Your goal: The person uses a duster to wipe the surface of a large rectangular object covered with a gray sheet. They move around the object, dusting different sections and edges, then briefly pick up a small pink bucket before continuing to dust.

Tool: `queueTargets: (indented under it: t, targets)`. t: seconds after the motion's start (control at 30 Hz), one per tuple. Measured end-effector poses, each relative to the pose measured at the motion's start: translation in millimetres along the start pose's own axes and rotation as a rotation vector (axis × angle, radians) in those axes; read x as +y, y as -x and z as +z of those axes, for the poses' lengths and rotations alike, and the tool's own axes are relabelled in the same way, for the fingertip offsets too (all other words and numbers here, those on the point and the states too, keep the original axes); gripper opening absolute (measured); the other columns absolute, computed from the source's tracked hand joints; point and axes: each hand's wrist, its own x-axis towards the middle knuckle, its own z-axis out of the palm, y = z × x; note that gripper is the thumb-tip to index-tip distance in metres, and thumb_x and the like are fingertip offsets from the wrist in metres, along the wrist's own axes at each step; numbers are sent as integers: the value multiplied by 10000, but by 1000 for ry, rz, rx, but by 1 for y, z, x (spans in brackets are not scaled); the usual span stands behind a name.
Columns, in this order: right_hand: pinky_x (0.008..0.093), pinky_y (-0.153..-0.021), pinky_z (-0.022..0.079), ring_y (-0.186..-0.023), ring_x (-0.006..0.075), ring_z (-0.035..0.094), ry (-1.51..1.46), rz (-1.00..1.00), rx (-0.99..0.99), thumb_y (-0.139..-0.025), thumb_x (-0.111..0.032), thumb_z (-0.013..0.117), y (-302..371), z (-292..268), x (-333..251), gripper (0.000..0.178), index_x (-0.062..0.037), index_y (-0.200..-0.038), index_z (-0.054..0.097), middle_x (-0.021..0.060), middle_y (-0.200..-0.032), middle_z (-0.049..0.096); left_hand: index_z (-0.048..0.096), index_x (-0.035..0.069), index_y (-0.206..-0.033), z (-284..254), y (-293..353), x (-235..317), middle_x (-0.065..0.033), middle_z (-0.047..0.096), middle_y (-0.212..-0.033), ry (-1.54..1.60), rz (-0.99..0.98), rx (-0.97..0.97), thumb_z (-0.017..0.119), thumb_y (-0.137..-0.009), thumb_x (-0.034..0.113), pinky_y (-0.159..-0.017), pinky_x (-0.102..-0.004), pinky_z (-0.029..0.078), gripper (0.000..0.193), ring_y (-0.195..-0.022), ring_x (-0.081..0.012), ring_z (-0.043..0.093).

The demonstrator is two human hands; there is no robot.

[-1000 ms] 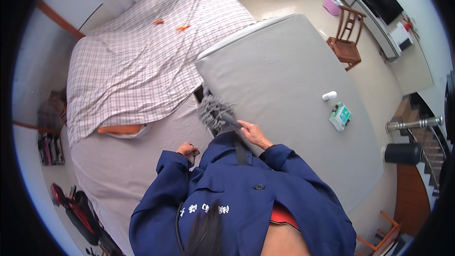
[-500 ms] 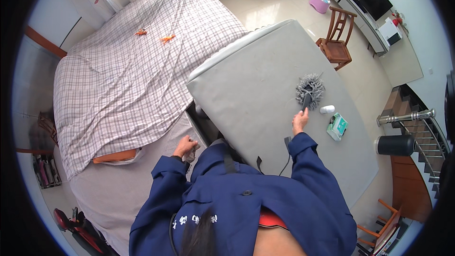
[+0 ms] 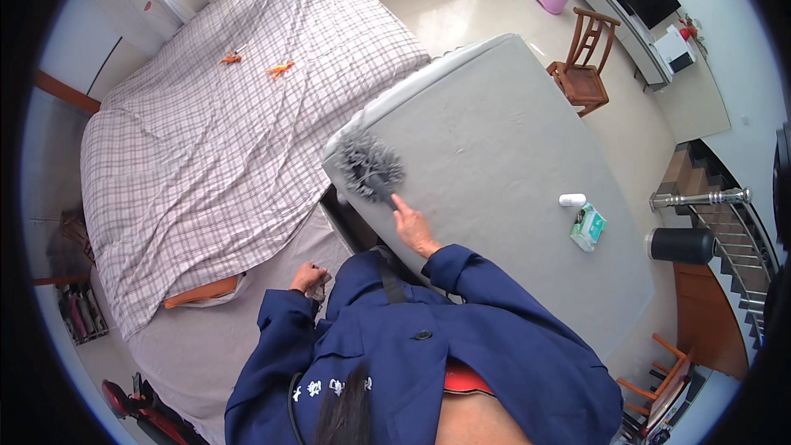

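My fluffy grey duster (image 3: 368,165) points ahead and left, its handle (image 3: 383,193) toward me, at the left corner of the grey top (image 3: 511,165). My right hand (image 3: 412,227) wraps the handle, arm stretched forward. My left hand (image 3: 307,278) curls around crumpled cloth (image 3: 320,288). A checked cover (image 3: 222,140) lies left.

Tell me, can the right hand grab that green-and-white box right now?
Probably not straight away: the right hand is busy gripping the gray duster. Nothing seems to stand between that hand and the green-and-white box across the gray surface, so, if emptied, it could likely get there.
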Motion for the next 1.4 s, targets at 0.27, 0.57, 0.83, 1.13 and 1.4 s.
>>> queueTargets:
  t: [0.27, 0.57, 0.83, 1.13, 1.4]
  targets:
    - [426, -699, 479, -759, 407, 589, -135, -172, -388, -849, -129, 513, 15, -31, -9, 367, -126, -1216, 534, 211, -849, 630, 591, -45, -1008, -22, -42, 77, -207, 641, -959, -93, 219, 0, 698, -704, 339, -770, -383, 482, 501, -912, -311, 627]
    - [220, -324, 326, -402, 60, 389, -642, 535, 639, -930, -148, 428, -62, -193, 97, 436, -141, -1361, 365, -8, -578, 477, 588, -55, -965, -60, -56, 84, -230, 627, -964, -136, 258, -29, 684, -703, 369, -779, -388, 473, 508, -918, -331, 611]
    - [230, -342, 316, -423, 69, 381, -505, 549, 842, -925, -164, 430, -130, -234, 172, 467, -134, -1380, 327, -2, -598, 452, 597, -45, -918, -79, -25, 24, -154, 635, -835, -238, 70, -42, 702, -730, 340, -678, -347, 488, 441, -793, -241, 620]
    - [336, -845, 434, -997, 270, 542, -215, 204, 337, -859, -113, 505, -158, -95, 77, 395, -17, -1242, 497, 164, -1136, 570, 635, -49, -844, -114, -75, 28, -161, 659, -772, 14, -57, -63, 677, -743, 287, -609, -359, 503, 353, -687, -242, 646]
    - [397, -814, 476, -958, 375, 585, -150, 104, -17, -870, -109, 483, -18, -5, -15, 420, -98, -1289, 456, 209, -1113, 584, 566, -31, -880, -155, -123, 149, -181, 639, -822, -94, 390, 228, 667, -736, 336, -704, -372, 479, 407, -795, -283, 627]
